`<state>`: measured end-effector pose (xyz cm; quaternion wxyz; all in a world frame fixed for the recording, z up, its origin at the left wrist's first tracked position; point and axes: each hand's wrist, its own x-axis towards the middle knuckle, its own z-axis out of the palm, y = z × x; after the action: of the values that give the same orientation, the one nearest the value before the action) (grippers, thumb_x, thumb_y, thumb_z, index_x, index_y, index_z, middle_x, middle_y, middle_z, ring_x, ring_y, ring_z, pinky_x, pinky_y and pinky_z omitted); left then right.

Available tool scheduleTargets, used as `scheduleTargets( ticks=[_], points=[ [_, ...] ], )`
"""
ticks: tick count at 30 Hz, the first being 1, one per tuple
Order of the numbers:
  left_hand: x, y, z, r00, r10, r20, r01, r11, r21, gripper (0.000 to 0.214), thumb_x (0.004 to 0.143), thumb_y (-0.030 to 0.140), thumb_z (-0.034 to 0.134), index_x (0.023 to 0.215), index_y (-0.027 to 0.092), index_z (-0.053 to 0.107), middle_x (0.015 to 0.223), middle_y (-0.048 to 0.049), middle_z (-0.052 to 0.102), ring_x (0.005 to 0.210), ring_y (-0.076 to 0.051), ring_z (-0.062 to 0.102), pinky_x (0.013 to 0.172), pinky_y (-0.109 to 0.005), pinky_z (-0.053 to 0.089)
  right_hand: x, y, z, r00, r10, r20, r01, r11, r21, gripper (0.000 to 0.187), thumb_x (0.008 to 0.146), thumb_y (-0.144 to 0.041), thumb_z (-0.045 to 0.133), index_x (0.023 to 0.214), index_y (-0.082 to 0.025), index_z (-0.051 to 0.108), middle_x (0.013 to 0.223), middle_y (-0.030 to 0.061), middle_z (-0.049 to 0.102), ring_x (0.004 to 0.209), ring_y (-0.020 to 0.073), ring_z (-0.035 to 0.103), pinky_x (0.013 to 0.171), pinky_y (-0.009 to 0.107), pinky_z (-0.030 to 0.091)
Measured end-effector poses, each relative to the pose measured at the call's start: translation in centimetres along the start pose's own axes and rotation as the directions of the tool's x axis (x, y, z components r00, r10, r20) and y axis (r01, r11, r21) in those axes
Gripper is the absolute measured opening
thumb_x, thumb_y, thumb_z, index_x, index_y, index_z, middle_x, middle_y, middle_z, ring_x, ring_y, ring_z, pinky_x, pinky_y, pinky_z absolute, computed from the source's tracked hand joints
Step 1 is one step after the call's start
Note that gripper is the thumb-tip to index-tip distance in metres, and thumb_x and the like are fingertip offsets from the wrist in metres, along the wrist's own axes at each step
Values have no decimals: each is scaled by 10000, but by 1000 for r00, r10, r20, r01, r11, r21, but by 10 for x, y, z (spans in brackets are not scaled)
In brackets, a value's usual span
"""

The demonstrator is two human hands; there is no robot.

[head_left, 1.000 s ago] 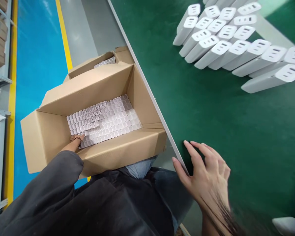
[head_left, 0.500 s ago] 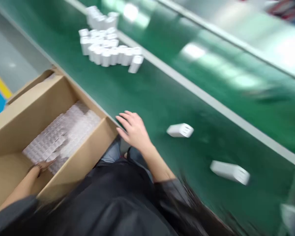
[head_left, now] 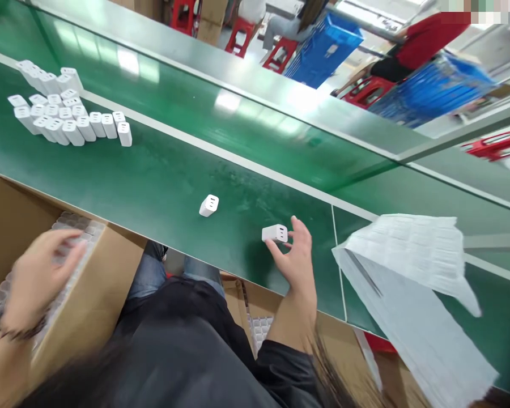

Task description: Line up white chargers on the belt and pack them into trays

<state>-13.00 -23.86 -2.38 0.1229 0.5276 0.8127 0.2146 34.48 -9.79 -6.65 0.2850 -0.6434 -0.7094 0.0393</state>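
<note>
My right hand (head_left: 295, 243) is around a white charger block (head_left: 274, 233) on the green work surface (head_left: 165, 181). Its thumb lies against the near side, while the index finger stands slightly apart from the port end. A second white charger (head_left: 209, 205) lies to the left with its ports facing up and right. My left hand (head_left: 46, 272), slightly blurred, hovers over an open cardboard box (head_left: 89, 294). Thumb and index finger are parted there, with nothing visible between them. Clear compartmented plastic trays (head_left: 0, 294) show in the box, partly hidden by this hand.
Several white chargers (head_left: 63, 122) stand clustered at the far left. A crumpled white sheet (head_left: 408, 294) lies over the right side and front edge. Below the edge is another box with a compartmented tray (head_left: 261, 328). Beyond are people, red stools (head_left: 280, 54) and blue crates (head_left: 323, 48).
My view has swung right, bringing the white sheet into sight. My left hand has risen out of the box. My right hand has moved right from the edge to the charger.
</note>
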Motion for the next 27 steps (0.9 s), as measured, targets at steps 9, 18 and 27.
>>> scheduleTargets(
  ticks=[9,18,27],
  points=[
    [90,188,108,719,612,330,-596,787,-162,919,795,484,729,1536,230,246,1561,-123,348,1310,-295,510,949,-376,538,28,-72,48,969,-99,225,16,939,344,588,833,-325,617,1389,-150,537,1122,146,660,739,191,624,745,391,583],
    [101,206,140,729,607,317,-450,774,-446,697,697,516,805,1313,268,592,1344,-87,584,1239,-309,545,958,-340,466,21,-83,62,933,-145,328,-93,786,612,781,799,-205,564,1537,-231,308,1372,133,608,890,174,678,819,388,611],
    [55,181,114,861,386,330,153,423,-893,789,801,886,373,1048,172,597,765,-37,618,477,-78,468,375,-180,320,4,-99,30,976,-192,103,39,620,784,375,926,-322,584,1294,-251,569,1249,105,663,963,192,684,830,381,601]
  ],
)
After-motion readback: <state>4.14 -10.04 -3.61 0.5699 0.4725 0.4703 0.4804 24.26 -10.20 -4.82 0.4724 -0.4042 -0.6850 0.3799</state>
